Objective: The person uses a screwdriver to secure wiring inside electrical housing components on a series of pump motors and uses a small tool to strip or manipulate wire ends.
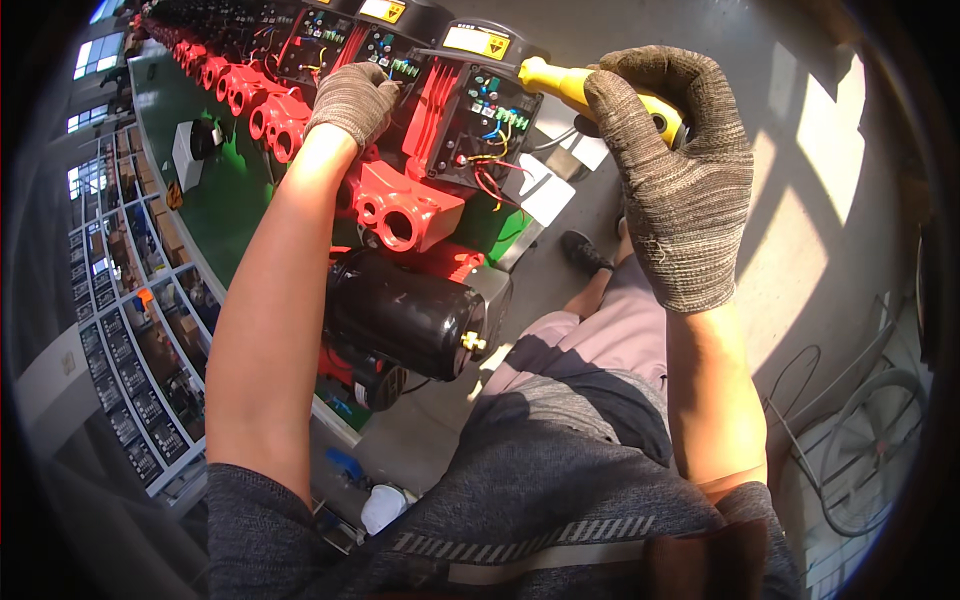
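Note:
My right hand (pixel 680 170), in a brown knit glove, is wrapped round a yellow-handled screwdriver (pixel 556 80). Its handle points left over an open black control box (pixel 480 125) with a circuit board and loose coloured wires. My left hand (pixel 355 104), gloved too, has its fingers curled beside the neighbouring open box (pixel 395 55). Whatever its fingertips hold, if anything, is hidden. Below the nearer box sits a red casting (pixel 410 205) with round ports. A black lid (pixel 480 42) with a yellow and white label stands behind that box.
A long row of similar red units (pixel 240 90) runs to the far left along a green bench (pixel 215 205). Nearest me lies a black cylindrical tank (pixel 400 305) with a brass fitting. Shelving (pixel 130 350) stands at left, a wheel-shaped fan guard (pixel 872 450) at lower right.

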Tool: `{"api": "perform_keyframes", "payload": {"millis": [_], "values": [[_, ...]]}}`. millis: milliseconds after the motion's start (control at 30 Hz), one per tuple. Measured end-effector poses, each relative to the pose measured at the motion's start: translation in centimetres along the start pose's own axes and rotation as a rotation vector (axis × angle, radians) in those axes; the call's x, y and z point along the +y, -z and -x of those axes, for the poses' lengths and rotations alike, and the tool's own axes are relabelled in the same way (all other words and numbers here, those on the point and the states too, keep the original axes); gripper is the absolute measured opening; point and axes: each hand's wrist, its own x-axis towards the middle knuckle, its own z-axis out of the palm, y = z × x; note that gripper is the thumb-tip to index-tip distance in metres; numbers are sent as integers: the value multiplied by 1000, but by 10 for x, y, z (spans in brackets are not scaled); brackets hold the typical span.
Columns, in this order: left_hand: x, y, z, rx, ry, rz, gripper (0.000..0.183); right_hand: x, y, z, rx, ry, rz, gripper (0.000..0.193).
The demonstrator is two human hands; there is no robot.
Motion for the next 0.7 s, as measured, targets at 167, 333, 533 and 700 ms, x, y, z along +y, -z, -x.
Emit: {"api": "perform_keyframes", "payload": {"millis": [167,333,533,700], "values": [[-4,-1,-1,-33,41,-11,31,-2,-1,1,-33,-14,11,27],[-8,-7,-1,20,-46,-49,26,8,2,1,-25,10,-1,27],[-9,-4,-1,22,-70,-42,26,3,4,0,3,-65,-72,27],[-9,-5,-1,45,-95,-75,26,-19,4,0,6,-137,-42,28]]}}
